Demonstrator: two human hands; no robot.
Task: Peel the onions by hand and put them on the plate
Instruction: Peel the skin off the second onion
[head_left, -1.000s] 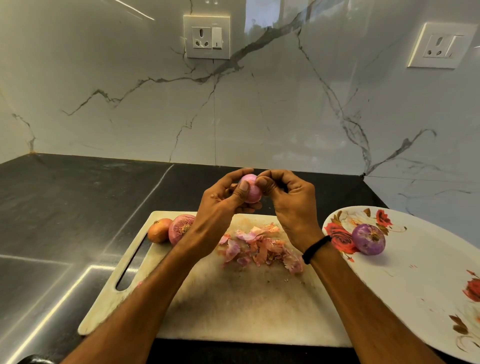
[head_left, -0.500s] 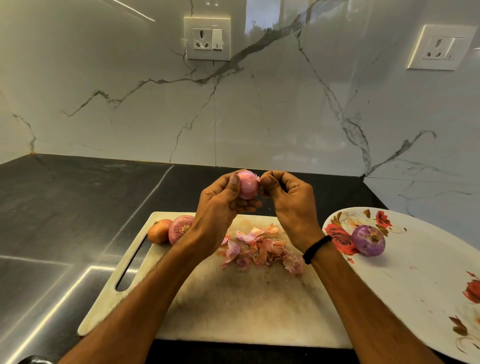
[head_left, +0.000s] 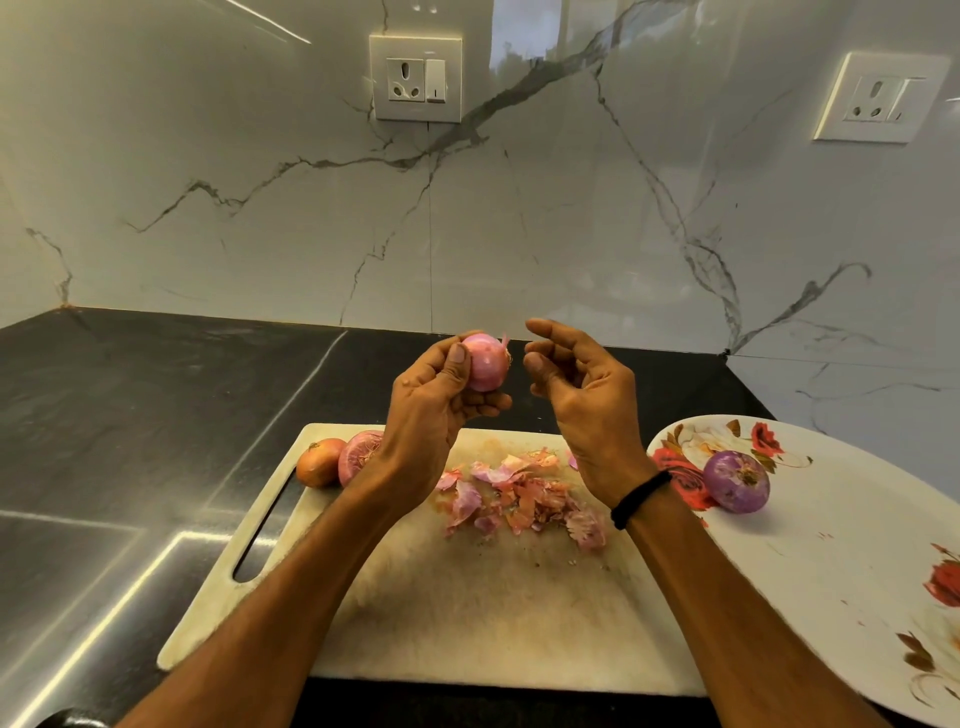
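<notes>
My left hand (head_left: 436, 410) grips a small pink onion (head_left: 485, 361) above the cutting board (head_left: 467, 613), thumb on its left side and fingers curled underneath. My right hand (head_left: 582, 395) hovers just right of the onion, apart from it, fingers loosely curled and holding nothing. A peeled purple onion (head_left: 737, 480) lies on the flowered white plate (head_left: 831, 545) at the right. Two unpeeled onions, one brown (head_left: 319, 461) and one reddish (head_left: 358, 454), sit at the board's far left corner. A heap of pink and orange skins (head_left: 519, 499) lies mid-board.
The board rests on a black countertop (head_left: 130, 441) with a marble wall behind. Two wall sockets (head_left: 415, 78) (head_left: 883, 96) are set in the wall. The plate overhangs the right edge of the view.
My right hand has let go of the onion and drawn slightly right, its fingers loosening. The left hand has lifted the onion a little, showing more of it.
</notes>
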